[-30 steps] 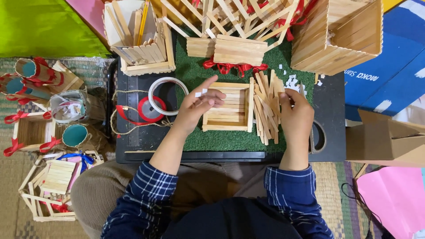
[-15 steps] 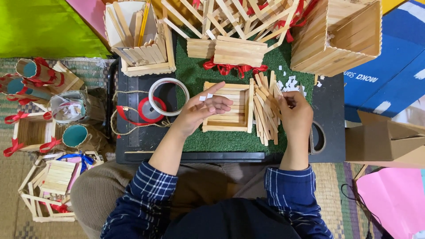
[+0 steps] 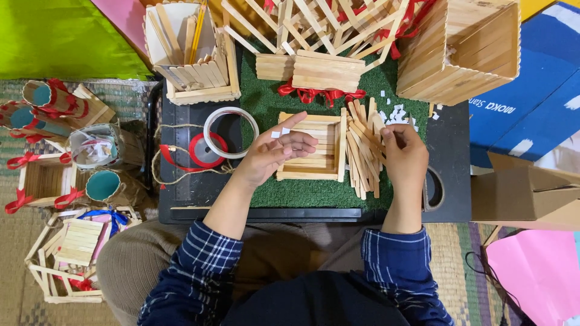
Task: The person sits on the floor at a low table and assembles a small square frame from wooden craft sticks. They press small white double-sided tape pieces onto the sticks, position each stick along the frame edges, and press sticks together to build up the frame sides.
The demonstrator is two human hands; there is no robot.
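A blue package with white print lies flat at the right edge, beside the black board. Just below it sits a plain brown cardboard box, its flaps partly open. No screens or signs are visible.

Left hand over stick tray, right hand perhaps on sticks

Both forearms are bare; the left hand and right hand wear nothing; rolled blue plaid sleeves with thin white lines end near the elbows; khaki trousers cover the legs.
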